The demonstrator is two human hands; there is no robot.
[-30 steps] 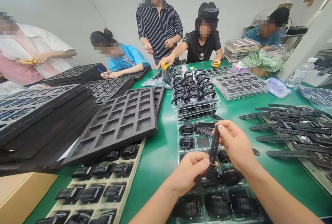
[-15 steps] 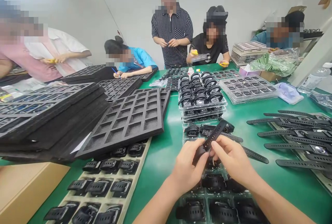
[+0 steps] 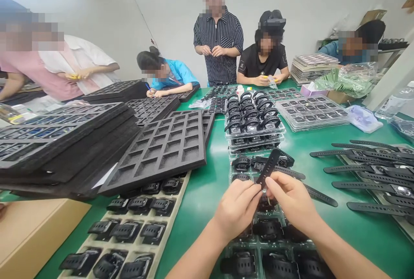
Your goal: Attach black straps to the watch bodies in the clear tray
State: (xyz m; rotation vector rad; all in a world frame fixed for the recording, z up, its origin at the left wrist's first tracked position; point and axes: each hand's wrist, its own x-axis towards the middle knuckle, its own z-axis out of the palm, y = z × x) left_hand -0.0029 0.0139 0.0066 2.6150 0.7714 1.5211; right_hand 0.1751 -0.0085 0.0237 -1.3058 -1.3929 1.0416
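A black watch strap (image 3: 269, 166) with holes points up and away between my hands, above a clear plastic tray (image 3: 257, 244) of black smartwatches. Its lower end is pinched by my left hand (image 3: 237, 210), whose fingers are bent. My right hand (image 3: 293, 199) closes on the same strap from the other side, thumb and forefinger near its middle. Whether a watch case is attached is hidden by the fingers. Just beyond, a smartwatch with its strap spread out (image 3: 281, 170) lies across the tray. Several watches with closed straps sit in the compartments below my hands.
Stacked clear trays of watches (image 3: 254, 128) stand ahead. A black foam tray (image 3: 161, 149) overlaps a beige tray of watches (image 3: 129, 244) on the left, near a cardboard box (image 3: 39, 231). Open-strapped watches (image 3: 378, 171) lie at right. Several co-workers sit or stand around the green table (image 3: 304, 141).
My left fingers have shifted and curled closer around the strap's lower end. The view has moved slightly. Across the table, a co-worker in black has brought both hands together, lower down.
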